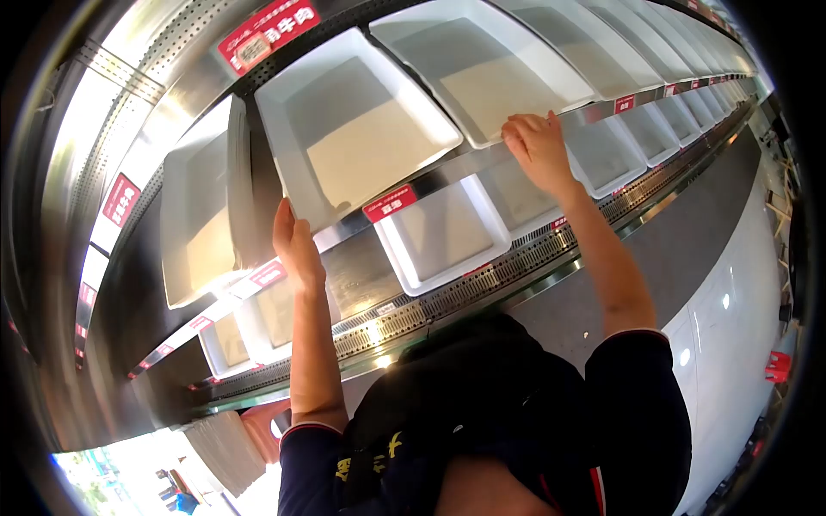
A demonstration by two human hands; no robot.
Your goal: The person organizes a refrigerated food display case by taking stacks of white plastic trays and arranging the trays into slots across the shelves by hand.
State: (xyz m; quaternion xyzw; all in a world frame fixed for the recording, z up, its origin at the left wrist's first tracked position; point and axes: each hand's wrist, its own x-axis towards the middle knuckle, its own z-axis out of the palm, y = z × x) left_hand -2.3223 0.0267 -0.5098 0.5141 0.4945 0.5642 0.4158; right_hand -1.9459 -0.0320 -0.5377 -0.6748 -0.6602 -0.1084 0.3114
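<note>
On the upper shelf of a metal rack, a large empty white tray (348,129) lies tilted in view. At its lower left corner my left hand (298,249) is closed on the rim, fingers up along the side. My right hand (535,148) touches the front edge of the neighbouring white tray (482,69), its fingers bent over the rim. Whether those fingers grip it is hard to tell. A red label (390,202) sits on the shelf edge between the hands.
Stacked white trays (202,198) stand at the left. More trays (594,43) run along the upper shelf to the right. Below are smaller white trays (443,232) on a lower shelf, with a metal grille (404,322) in front. A pale floor (723,344) shows at right.
</note>
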